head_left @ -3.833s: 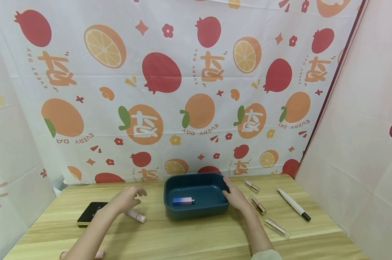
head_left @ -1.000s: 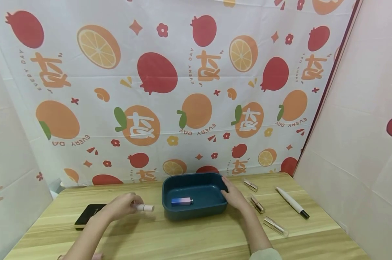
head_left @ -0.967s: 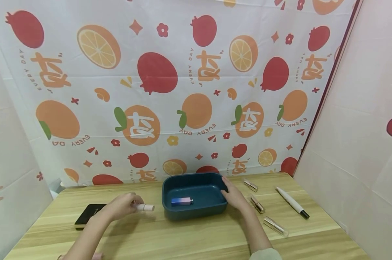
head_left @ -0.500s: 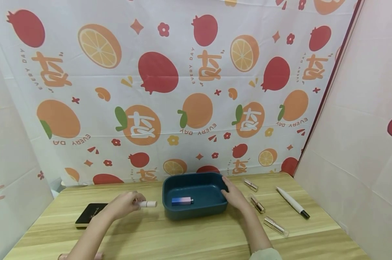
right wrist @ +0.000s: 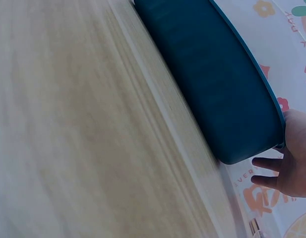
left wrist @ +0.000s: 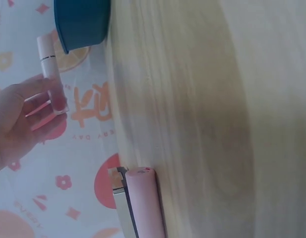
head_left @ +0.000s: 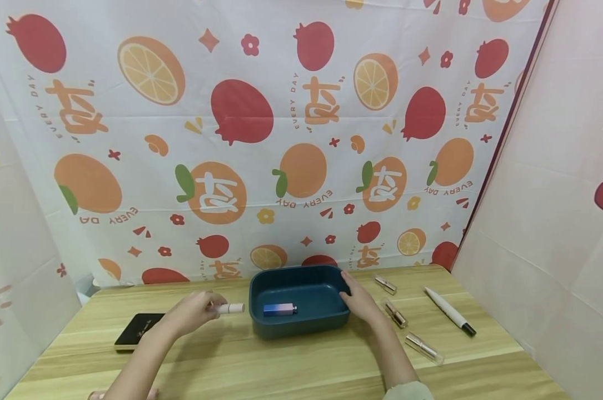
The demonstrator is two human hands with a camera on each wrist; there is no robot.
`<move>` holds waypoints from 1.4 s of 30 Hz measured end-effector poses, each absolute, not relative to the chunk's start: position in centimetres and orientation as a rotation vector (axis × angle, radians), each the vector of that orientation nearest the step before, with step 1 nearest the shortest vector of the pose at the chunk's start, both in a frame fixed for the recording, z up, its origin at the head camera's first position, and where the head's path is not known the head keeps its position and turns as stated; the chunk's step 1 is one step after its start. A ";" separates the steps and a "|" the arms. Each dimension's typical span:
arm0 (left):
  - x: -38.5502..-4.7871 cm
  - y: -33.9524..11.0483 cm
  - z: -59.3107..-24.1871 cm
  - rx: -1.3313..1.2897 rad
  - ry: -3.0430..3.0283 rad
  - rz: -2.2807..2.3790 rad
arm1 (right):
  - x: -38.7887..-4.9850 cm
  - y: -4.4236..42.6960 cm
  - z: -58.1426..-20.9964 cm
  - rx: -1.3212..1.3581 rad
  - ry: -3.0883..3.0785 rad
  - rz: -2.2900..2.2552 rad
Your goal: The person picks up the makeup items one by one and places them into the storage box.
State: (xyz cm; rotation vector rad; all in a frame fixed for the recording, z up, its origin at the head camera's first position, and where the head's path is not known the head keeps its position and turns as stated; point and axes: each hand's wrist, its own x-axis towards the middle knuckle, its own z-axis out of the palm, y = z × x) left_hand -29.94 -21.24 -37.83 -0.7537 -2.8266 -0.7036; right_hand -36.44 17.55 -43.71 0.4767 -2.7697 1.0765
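Note:
My left hand (head_left: 193,312) pinches a pale pink lip gloss tube (head_left: 230,308) above the table, its cap end pointing at the blue bin. In the left wrist view, thumb and fingers close round the tube's clear pink lower part (left wrist: 56,91). Just right of the tube stands the dark blue bin (head_left: 306,326), apart from it. Inside the bin lies a blue-to-pink lipstick (head_left: 279,309). My right hand (head_left: 359,300) holds the bin's right rim, thumb over the edge; in the right wrist view two fingers (right wrist: 266,181) stick out beside the bin wall (right wrist: 217,84).
A black compact case (head_left: 138,330) lies left of my left arm. Pink tubes (left wrist: 145,203) lie near the front left, partly hidden by that arm. Right of the bin lie several clear-capped lipsticks (head_left: 424,349) and a white pen (head_left: 450,311). A fruit-print curtain (head_left: 251,183) hangs behind.
My left hand has taken the lip gloss tube off the table, lifted it and carried it right, closer to the bin. The right hand and bin stay in place.

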 end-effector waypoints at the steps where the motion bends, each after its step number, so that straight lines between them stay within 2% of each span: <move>1: -29.9 -21.2 -37.8 -0.748 -2.827 -0.701 | -36.4 17.5 -43.7 0.479 -2.769 1.076; 21: -28.8 -18.6 -36.4 -0.588 -2.861 -0.652 | -36.4 17.4 -44.1 0.483 -2.777 1.082; 42: -29.5 -16.2 -36.4 -0.604 -2.807 -0.553 | -36.4 17.5 -43.8 0.478 -2.770 1.061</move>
